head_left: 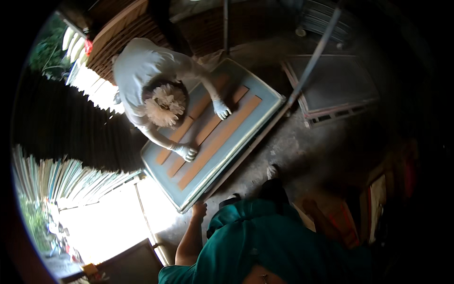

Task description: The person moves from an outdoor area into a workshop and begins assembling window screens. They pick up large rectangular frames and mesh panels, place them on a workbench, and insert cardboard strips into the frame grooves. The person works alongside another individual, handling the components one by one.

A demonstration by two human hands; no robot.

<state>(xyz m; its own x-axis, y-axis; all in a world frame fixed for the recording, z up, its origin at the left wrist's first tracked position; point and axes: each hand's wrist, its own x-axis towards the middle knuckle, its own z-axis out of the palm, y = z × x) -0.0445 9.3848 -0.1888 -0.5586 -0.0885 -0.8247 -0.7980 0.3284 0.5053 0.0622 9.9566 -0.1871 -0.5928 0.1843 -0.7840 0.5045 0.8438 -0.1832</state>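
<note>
**Two people on one big grey-blue panel**

So the wearer's left hand (199, 208) is up at the near corner of a big grey-blue panel (265, 102), fingers curled around its edge, gripping it. The right hand isn't in the shot at all, it's hidden somewhere under the teal shirt (265, 241) that fills the bottom of the view.

The panel sits tilted across the middle of the picture, over a dusty concrete floor (302, 146). Three long tan wooden strips (222, 139) lie on it lengthwise, side by side.

On the panel's far long edge, another person in a pale shirt (137, 66) leans over it. Both of that person's hands wear white gloves: one gloved hand (186, 152) presses on the strips toward the near end, the other gloved hand (221, 109) rests on them closer to the far end.

A thin metal pole (312, 64) runs just along the panel's right edge. Stacked sheets (61, 177) lean at the left.
</note>
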